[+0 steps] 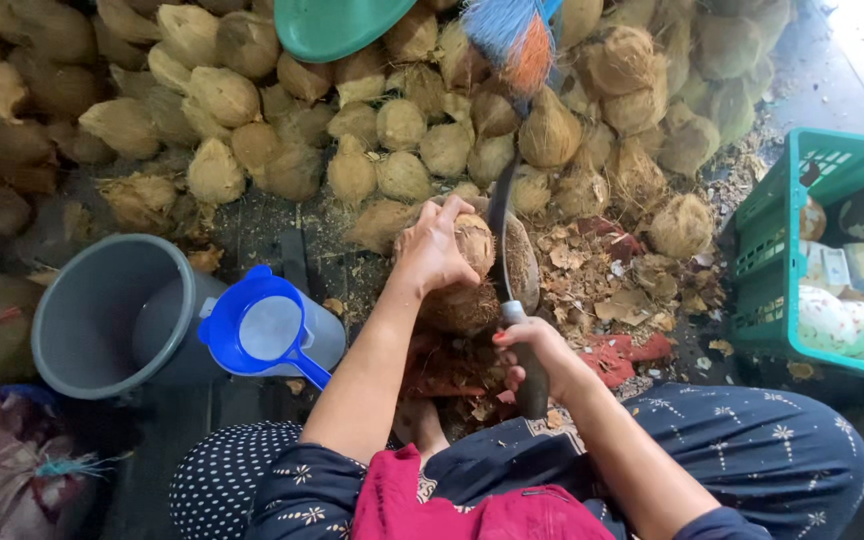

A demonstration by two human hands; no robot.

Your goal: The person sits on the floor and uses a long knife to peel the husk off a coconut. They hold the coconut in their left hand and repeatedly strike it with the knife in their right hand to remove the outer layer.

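Coconut [472, 262] is sitting on the floor between your knees, just ahead of both your hands, with the big heap of husked coconuts [352, 130] lying beyond it and filling the ground above your fingers. You are sitting with the grey bucket [102, 315] resting well to the left of your left arm, its mouth tipped toward you, and the green crate [782, 260] standing well out to the right of your right hand, holding pale peeled coconuts. A blue strainer [262, 330] is leaning against the bucket, between it and your left forearm. Your left hand [435, 250] is pressing down on top of the coconut, fingers curled over its brown husk and gripping it steady. Your right hand [537, 355] is closing tight around the dark handle of a knife [504, 240], fingers wrapped fully about it, and the curved blade is running up from your fist along the coconut's right side, touching the shell. Husk chips [612, 290] are lying scattered just right of the blade.
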